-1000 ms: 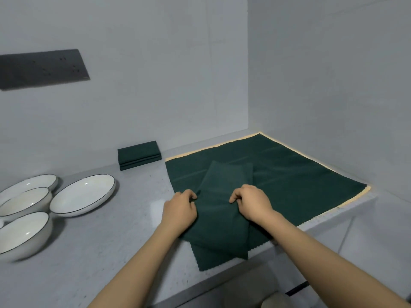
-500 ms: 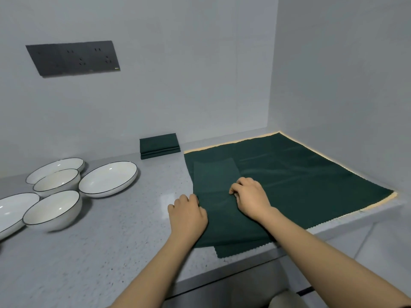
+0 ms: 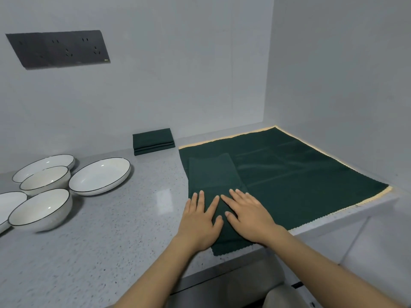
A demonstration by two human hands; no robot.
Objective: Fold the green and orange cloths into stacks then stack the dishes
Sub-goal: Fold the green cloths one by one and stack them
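A dark green cloth folded into a long strip [image 3: 213, 174] lies on a spread green cloth [image 3: 300, 172], whose orange underlayer edge [image 3: 222, 142] peeks out. My left hand [image 3: 200, 221] and my right hand [image 3: 249, 214] press flat on the near end of the strip, fingers straight. A small stack of folded green cloths [image 3: 153, 141] sits by the back wall. White dishes stand at the left: a shallow plate [image 3: 100, 176], a bowl [image 3: 44, 180], a nearer bowl [image 3: 41, 210] and a plate behind [image 3: 44, 162].
The grey speckled counter [image 3: 100, 241] ends in an edge close to me. Walls close the back and right sides. A dark socket panel [image 3: 57, 48] hangs on the back wall. Another plate [image 3: 9, 201] is cut off at the left border.
Both hands have let go of the cloth's edge and now lie flat on it with straight fingers. The folded strip has been laid down straighter on the spread cloth.
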